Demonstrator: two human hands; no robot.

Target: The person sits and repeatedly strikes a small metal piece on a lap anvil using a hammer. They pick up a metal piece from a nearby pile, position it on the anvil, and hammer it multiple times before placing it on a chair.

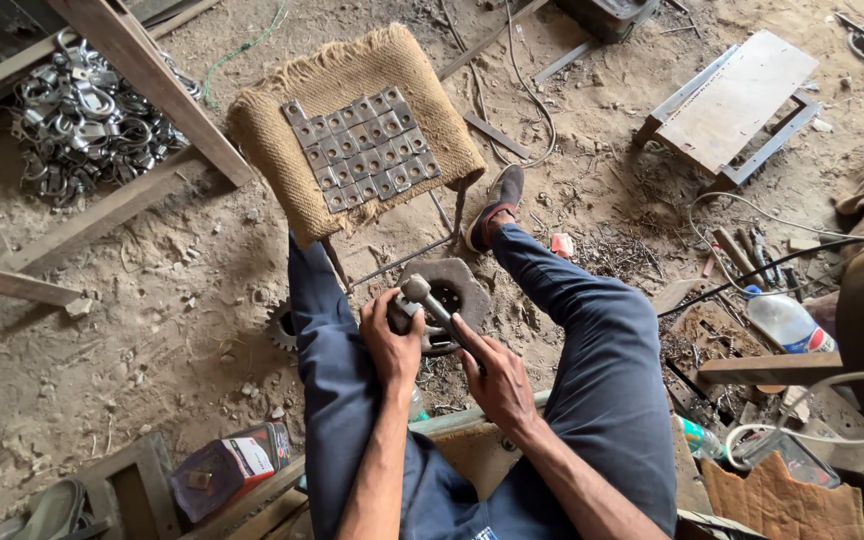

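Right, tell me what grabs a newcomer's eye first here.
The burlap stool at top centre, topped with neat rows of square metal plates. Just below it, both hands work together: the right hand grips a hammer, the left hand beside it. A shiny pile of clamps lies top left.

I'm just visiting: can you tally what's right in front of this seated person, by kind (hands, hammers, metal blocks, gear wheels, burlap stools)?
Hands: 2, the left hand and the right hand
Hammer: 1
Metal block: 1
Gear wheel: 1
Burlap stool: 1
Total: 6
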